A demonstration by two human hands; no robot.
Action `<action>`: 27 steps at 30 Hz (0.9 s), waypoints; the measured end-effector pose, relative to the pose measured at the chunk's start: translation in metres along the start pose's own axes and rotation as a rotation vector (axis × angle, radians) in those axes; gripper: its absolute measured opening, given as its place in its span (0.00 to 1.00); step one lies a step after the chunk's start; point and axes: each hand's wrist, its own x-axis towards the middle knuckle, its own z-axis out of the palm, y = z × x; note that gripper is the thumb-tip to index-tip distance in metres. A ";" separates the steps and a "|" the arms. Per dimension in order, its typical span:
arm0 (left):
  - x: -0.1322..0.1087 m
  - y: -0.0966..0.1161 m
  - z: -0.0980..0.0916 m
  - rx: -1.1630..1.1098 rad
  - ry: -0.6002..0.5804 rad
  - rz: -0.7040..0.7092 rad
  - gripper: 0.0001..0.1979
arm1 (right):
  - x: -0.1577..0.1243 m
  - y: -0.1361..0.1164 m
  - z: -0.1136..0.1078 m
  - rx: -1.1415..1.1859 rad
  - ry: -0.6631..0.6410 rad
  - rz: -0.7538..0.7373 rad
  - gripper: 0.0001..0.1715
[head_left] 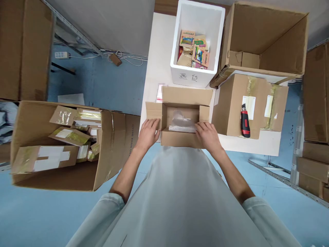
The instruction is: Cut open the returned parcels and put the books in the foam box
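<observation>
Pale clothing [182, 192] is filling the foreground as a worker's left hand [148, 133], thumb spread from the fingers, is resting at the left flap [154, 111] of an opened carton [180, 139] on the tabletop [159, 44]. The right hand [207, 135] is curling over its near right corner, any pinch hidden. Opening is looking complete; dealing with the clear plastic [181, 121] lying inside is seemingly remaining.

On counter [159, 51], plastic wrapping [181, 123] inside small carton [180, 139]; behind, packets [200, 55] inside foam box [205, 79]; right, utility knife [245, 122] atop taped box [238, 94]; left of counter, parcels [58, 156] inside large carton [104, 151].
</observation>
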 end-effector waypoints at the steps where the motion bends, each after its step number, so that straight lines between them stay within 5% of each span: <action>1: 0.001 -0.006 0.001 -0.011 -0.020 -0.010 0.29 | -0.009 0.004 -0.004 0.017 0.053 0.042 0.25; 5: 0.010 -0.006 0.013 -0.056 -0.045 0.030 0.25 | -0.045 0.030 -0.001 0.059 0.208 0.215 0.28; 9: 0.029 0.020 0.035 -0.055 -0.087 0.098 0.15 | -0.059 0.051 0.029 0.123 0.162 0.265 0.35; 14: 0.063 0.057 0.071 0.113 -0.317 0.269 0.07 | -0.056 0.052 0.059 0.147 0.078 0.267 0.37; 17: 0.083 0.071 0.086 0.237 -0.471 0.350 0.12 | -0.056 0.052 0.066 0.150 0.052 0.273 0.38; 23: 0.108 0.083 0.092 0.399 -0.625 0.209 0.28 | -0.056 0.051 0.076 0.182 0.045 0.288 0.41; 27: 0.115 0.087 0.090 0.470 -0.709 0.181 0.17 | -0.055 0.046 0.081 0.224 0.066 0.315 0.40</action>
